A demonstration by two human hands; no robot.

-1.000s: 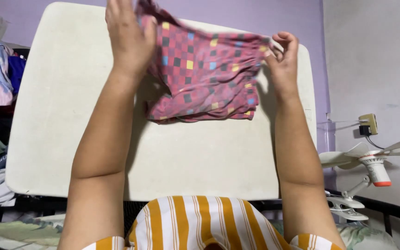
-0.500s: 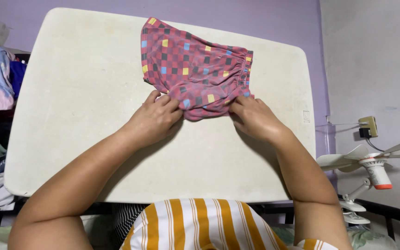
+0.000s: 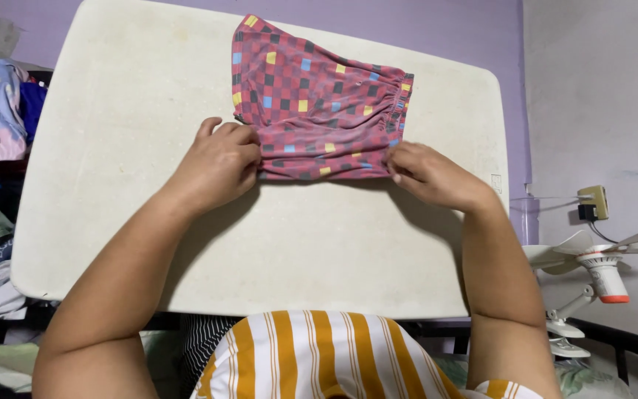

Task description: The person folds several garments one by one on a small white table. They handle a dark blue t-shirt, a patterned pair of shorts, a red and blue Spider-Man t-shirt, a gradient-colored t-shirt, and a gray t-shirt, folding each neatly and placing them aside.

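Soft, even indoor light falls from above, and the pale table looks bright with no glare. Faint shadows lie just below and beside each grip and along the forearms. Focus is sharp throughout, though the wide lens bends the table's edges.

1 head view, looking down, table close

Shorts are showing red-and-dark checks with yellow and blue squares; table is looking cream; shirt is showing orange-white stripes; wall is showing lilac.
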